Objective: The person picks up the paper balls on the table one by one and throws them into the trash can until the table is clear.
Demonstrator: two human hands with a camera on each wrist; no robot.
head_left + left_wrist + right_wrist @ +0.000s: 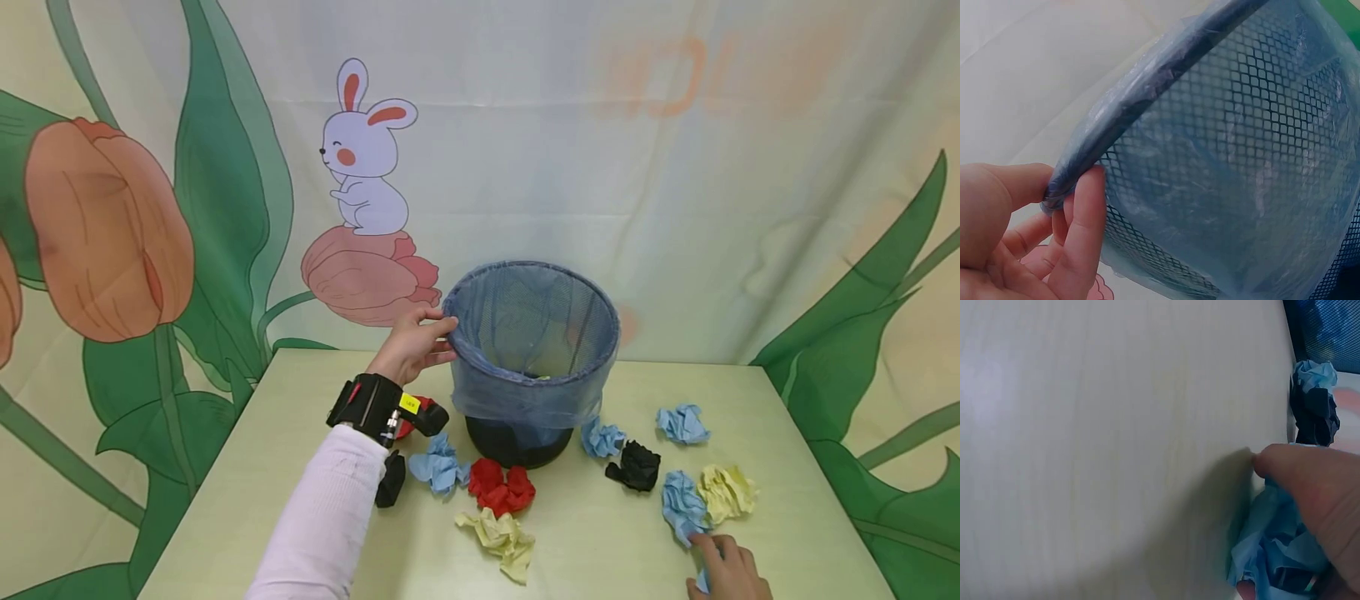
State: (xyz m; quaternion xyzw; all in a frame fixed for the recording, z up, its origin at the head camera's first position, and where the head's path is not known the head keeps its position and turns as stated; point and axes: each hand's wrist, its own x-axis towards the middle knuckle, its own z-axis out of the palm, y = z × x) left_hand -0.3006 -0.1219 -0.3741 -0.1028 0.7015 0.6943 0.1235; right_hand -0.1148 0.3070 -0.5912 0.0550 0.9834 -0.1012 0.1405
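A black mesh trash bin (pixel 517 446) with a thin blue liner (pixel 536 396) over its rim stands at the back of the table. My left hand (pixel 415 346) pinches the bin's left rim, thumb outside and a finger inside, as the left wrist view shows. At the lower right, my right hand (pixel 731 571) holds a crumpled blue paper ball (pixel 1272 540) between thumb and fingers, low over the tabletop. Just beyond that hand lie another blue paper ball (pixel 682 504) and a yellow one (pixel 726 493).
Right of the bin are a black paper ball (pixel 637 467) and two blue ones (pixel 682 423). A red crumpled paper (pixel 501 487), a yellow one (pixel 501 540), a blue one (pixel 438 465) and a black one (pixel 391 479) lie in front and left. A printed curtain (pixel 525 167) hangs behind.
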